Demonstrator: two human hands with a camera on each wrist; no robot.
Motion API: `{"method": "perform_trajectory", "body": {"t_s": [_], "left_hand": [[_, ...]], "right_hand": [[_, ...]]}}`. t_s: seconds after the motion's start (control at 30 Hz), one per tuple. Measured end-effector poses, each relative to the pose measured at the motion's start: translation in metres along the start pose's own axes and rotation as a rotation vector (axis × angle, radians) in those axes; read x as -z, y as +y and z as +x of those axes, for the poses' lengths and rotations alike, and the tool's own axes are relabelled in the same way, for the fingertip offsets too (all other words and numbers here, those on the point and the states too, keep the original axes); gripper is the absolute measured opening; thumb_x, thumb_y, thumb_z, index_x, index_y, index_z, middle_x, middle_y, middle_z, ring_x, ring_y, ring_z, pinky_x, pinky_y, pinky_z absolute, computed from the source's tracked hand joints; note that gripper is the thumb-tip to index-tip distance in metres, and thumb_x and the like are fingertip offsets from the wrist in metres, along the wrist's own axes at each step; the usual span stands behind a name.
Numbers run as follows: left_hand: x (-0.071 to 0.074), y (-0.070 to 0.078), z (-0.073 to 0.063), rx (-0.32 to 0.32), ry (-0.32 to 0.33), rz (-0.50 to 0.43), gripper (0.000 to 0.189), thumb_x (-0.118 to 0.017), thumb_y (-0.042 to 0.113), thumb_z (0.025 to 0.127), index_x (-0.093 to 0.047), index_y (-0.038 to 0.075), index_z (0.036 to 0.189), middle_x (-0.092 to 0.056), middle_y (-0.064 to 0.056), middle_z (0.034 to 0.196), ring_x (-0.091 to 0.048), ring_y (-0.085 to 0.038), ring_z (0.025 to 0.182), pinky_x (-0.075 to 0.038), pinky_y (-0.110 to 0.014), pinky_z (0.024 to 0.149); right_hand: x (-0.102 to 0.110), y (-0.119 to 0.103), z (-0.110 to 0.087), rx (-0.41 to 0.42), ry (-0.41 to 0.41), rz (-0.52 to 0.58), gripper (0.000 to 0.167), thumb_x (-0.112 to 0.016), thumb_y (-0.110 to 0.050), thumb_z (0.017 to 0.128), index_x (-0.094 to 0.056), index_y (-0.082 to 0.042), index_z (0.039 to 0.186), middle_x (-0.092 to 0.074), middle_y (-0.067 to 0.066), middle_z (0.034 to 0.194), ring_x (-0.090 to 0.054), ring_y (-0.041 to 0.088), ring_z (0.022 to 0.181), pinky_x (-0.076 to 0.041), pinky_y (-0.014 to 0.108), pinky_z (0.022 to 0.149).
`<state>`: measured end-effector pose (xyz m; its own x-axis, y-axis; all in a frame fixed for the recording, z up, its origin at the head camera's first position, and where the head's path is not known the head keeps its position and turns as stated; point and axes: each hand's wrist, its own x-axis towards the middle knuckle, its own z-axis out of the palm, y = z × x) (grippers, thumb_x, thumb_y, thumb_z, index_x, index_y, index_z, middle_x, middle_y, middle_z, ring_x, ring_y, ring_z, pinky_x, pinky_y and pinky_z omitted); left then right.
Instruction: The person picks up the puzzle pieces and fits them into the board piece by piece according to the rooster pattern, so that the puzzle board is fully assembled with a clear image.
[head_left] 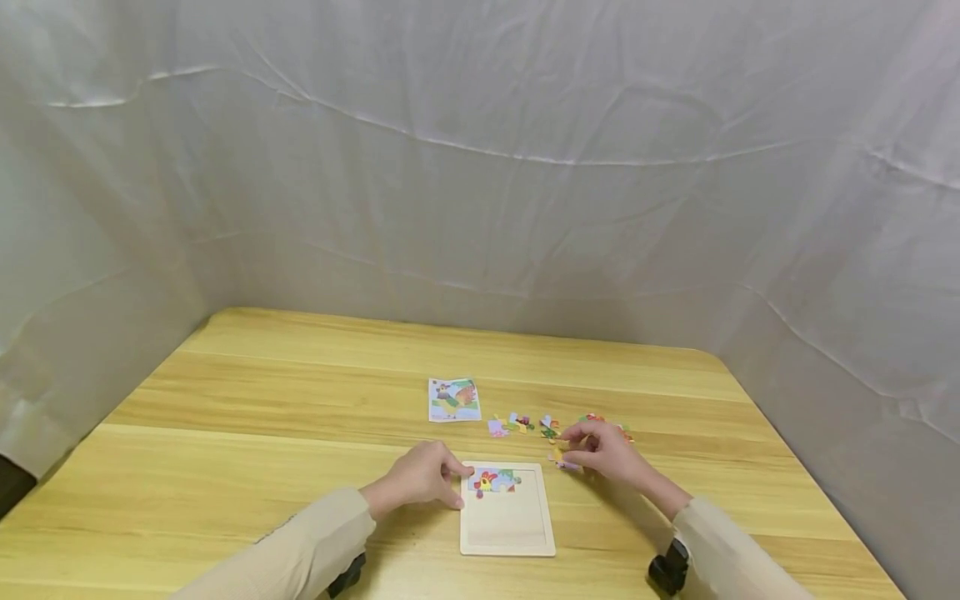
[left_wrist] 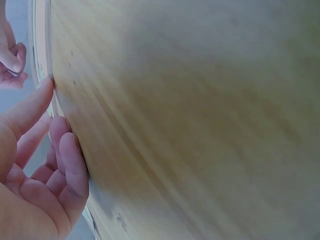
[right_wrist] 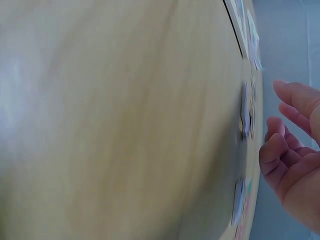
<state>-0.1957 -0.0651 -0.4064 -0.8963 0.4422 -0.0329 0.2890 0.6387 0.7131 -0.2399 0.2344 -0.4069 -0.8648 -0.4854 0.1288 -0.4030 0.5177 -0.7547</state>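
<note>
From where I stand, the right hand (head_left: 609,454) covers some of the loose puzzle pieces (head_left: 550,433), whose separate prints are too small to identify. The dark marking on the left sleeve (head_left: 300,542) and the fine detail of the picture card (head_left: 454,400) are illegible. The right wrist view crops the right hand; the left wrist view blurs the tabletop (left_wrist: 175,125) and shows the tray (head_left: 506,525) only as a sliver.

A wood-grain worktop (head_left: 300,417) is stretching beneath the left hand (head_left: 422,477) and right hand (head_left: 609,455), while grey sheeting (head_left: 480,200) is hanging beyond and to either side, forming a screened booth.
</note>
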Motion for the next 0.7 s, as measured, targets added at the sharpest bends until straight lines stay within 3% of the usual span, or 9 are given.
{"method": "perform_trajectory", "body": {"t_s": [0.37,0.7], "left_hand": [[-0.001,-0.001,0.0,-0.002,-0.002,-0.018,0.039,-0.08,0.008,0.06,-0.069,0.006,0.098,-0.049,0.004,0.048,-0.03,-0.004,0.041,-0.025,-0.018,0.039],[0.001,0.001,0.0,-0.006,-0.002,-0.017,0.039,-0.08,0.008,0.06,-0.069,0.006,0.097,-0.048,0.004,0.048,-0.03,-0.004,0.04,-0.025,-0.018,0.038]], "right_hand": [[0.021,0.013,0.002,-0.057,0.129,-0.061,0.029,-0.07,-0.008,0.076,-0.061,0.008,0.099,-0.059,0.006,0.079,-0.05,0.012,0.06,-0.043,0.022,0.049],[0.039,0.024,0.002,-0.095,0.183,-0.097,0.027,-0.07,-0.007,0.076,-0.063,0.007,0.099,-0.06,0.009,0.081,-0.051,0.014,0.061,-0.043,0.024,0.051]]}}
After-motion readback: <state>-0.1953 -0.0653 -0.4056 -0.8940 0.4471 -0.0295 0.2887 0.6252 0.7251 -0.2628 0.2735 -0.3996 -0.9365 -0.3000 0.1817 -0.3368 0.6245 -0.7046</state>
